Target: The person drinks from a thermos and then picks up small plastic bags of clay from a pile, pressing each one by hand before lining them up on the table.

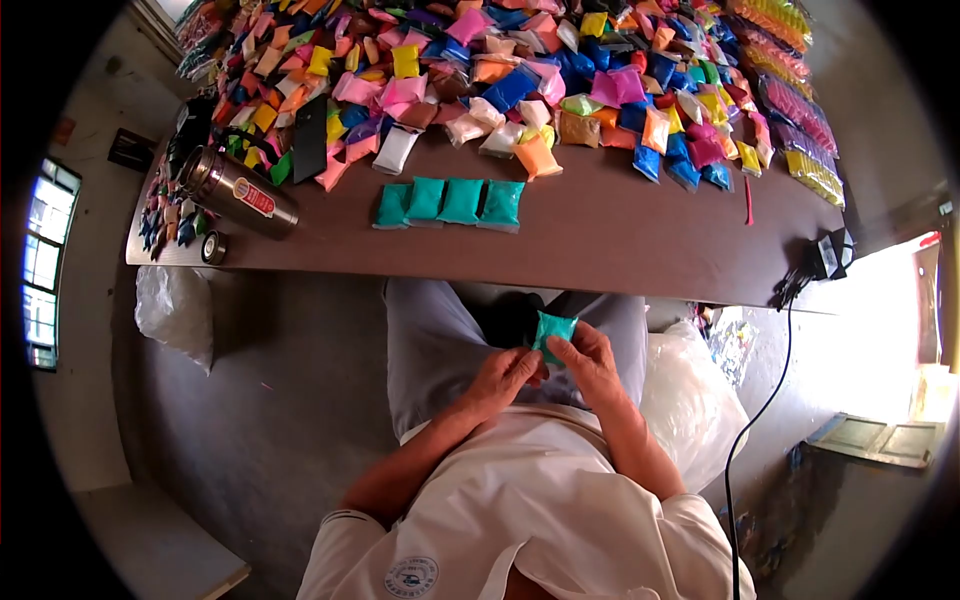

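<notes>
A small teal packet [552, 328] is held up over my lap, just in front of the table edge. My right hand [592, 366] grips it from the right, thumb pressed on its face. At its lower left corner my left hand [503, 380] is closed, with thumb and fingertips pinched together against the packet. Part of the packet's lower end is hidden by my fingers. On the table beyond, several matching teal packets [461, 201] lie side by side in a row.
A large heap of colourful packets [470, 80] covers the back of the brown table [620, 230]. At left lie a steel flask [240, 192], its cap [213, 247] and a black phone [310, 140]. A black cable [765, 410] hangs at right, near a plastic bag [690, 400].
</notes>
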The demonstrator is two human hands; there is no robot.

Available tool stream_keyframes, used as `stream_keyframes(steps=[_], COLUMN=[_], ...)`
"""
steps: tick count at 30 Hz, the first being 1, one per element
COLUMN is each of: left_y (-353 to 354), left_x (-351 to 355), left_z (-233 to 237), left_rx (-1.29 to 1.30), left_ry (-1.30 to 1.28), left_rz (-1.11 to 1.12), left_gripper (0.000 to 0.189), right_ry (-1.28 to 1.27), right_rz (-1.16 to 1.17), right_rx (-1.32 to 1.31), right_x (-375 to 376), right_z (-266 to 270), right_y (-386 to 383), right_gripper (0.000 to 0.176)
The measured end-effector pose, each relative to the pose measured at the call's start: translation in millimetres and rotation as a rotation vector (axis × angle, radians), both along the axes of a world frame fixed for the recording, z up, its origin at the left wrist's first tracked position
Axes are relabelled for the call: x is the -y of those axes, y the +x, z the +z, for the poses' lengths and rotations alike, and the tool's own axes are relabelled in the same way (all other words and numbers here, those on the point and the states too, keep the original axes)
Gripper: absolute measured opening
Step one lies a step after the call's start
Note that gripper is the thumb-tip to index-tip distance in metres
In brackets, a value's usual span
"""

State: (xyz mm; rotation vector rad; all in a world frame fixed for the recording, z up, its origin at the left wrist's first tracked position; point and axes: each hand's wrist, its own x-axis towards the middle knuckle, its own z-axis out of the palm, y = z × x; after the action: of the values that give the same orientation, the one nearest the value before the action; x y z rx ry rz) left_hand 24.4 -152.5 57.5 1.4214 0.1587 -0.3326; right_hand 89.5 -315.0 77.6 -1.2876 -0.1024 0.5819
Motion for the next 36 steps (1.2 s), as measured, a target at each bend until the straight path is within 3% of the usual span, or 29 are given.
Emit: stream_keyframes(steps=[9,15,17,20,22,25,30,32,33,35,36], left_y=[-1,1,2,3,4,5,6,5,5,5,5], left_x=[-1,1,-1,-5,-12,-26,-31,-32,-32,-32,-32], left_z=[-3,-4,-14,-30,-44,-67,-72,-72,-73,-72,-71], left_rx=[0.033,0.036,0.058,-0.027,-0.276,-0.343,-0.340,-0.361,-0.359,-0.387,-0.386], left_ry=[-0.021,-0.136,-0.146,-0.189,-0.338,-0.550,-0.529,-0.526,-0.528,-0.536,-0.534], left_rz=[-0.035,0.000,0.017,0.086,0.273,0.364,0.365,0.367,0.369,0.373,0.380], left_gripper=[0.048,0.047,0.046,0.046,0.042,0.039,0.037,0.037,0.037,0.037,0.037], right_ry=[-0.023,-0.107,-0.347,-0.333,-0.381,-0.541,-0.835,-0.929,-0.928,-0.846,-0.841], right_rz=[0.013,-0.083,-0.200,-0.293,-0.290,-0.273,-0.223,-0.327,-0.325,-0.173,-0.168], right_rx=[0.005,0.220,0.464,0.601,0.621,0.659,0.762,1.080,1.082,0.707,0.708], right_x=[5,7,2,-18,-32,-53,-65,-62,-59,-54,-55], right_z=[4,23,45,51,49,50,41,41,46,58,59], right_y=[3,18,42,77,101,125,142,142,142,141,140], right_gripper=[0.019,0.017,0.024,0.032,0.035,0.038,0.045,0.045,0.045,0.039,0.039])
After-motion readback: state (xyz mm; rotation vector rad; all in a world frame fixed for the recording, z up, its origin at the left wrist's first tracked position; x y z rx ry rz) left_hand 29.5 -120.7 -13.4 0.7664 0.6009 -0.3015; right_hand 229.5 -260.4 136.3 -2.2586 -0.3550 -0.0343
